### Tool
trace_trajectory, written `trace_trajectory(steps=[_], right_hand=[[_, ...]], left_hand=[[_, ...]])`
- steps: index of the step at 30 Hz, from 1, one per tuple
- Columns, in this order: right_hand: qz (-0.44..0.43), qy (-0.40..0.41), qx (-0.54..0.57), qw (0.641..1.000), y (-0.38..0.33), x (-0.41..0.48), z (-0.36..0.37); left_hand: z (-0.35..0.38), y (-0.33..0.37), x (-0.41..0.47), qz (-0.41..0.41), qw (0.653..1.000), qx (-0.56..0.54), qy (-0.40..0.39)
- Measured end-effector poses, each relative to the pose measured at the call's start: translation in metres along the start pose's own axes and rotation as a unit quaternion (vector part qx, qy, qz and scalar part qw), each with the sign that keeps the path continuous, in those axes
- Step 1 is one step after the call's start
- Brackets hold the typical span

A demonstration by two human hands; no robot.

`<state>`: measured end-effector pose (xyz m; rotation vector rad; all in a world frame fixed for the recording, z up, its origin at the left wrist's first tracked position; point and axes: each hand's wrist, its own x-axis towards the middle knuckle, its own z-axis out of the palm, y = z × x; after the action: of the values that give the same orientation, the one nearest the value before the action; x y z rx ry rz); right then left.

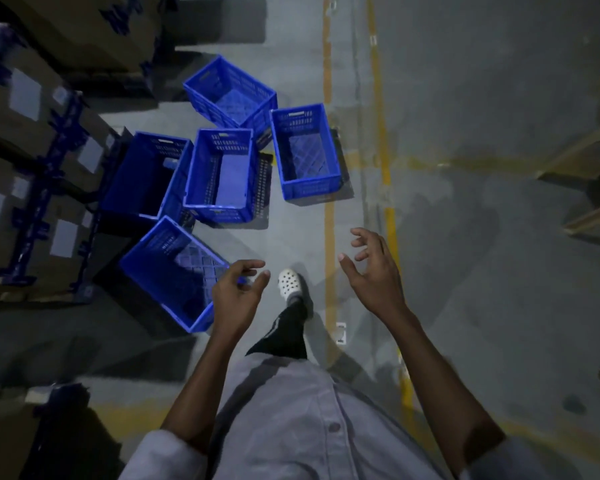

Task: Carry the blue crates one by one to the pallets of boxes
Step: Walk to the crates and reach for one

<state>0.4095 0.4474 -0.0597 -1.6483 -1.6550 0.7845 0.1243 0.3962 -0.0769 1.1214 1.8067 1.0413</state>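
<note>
Several empty blue crates stand on the grey floor beside pallets of boxes (32,174) at the left. The nearest crate (174,271) sits tilted at an angle, just left of my left hand (238,299). Beyond it are a middle crate (222,174), a left crate (146,174), a right crate (305,150) and a far crate (229,91). My left hand hovers over the near crate's right corner with fingers curled and nothing in it. My right hand (374,271) is spread in the air over the floor, holding nothing.
Yellow floor lines (385,161) run along the aisle to the right of the crates. A wooden pallet (593,181) lies at the right edge. More stacked boxes (84,29) stand at the top left. My white shoe (291,282) is stepping forward between my hands.
</note>
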Motion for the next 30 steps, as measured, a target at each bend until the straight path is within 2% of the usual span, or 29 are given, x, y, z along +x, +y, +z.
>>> trace_trajectory(steps=[6,13,16,22,26,30], right_hand=[[0.013,0.0,0.015,1.0,0.015,0.15,0.003],[0.002,0.018,0.004,1.0,0.004,0.301,-0.025],[0.01,0.006,0.013,1.0,0.017,0.362,-0.035],[0.023,-0.057,0.042,0.997,0.074,0.494,-0.044],[-0.017,-0.142,0.025,0.989,0.112,0.58,-0.059],[-0.065,-0.232,0.003,0.971,0.124,0.667,-0.065]], left_hand=[[0.047,0.028,0.158,-0.028,0.999,-0.041,0.011],[0.102,0.107,0.311,-0.003,0.997,-0.038,-0.063],[0.131,0.127,0.358,-0.003,0.997,-0.035,-0.062],[0.202,0.129,0.416,-0.071,0.994,-0.081,-0.002],[0.253,0.143,0.437,-0.128,0.98,-0.136,0.071],[0.293,0.167,0.443,-0.157,0.964,-0.143,0.16]])
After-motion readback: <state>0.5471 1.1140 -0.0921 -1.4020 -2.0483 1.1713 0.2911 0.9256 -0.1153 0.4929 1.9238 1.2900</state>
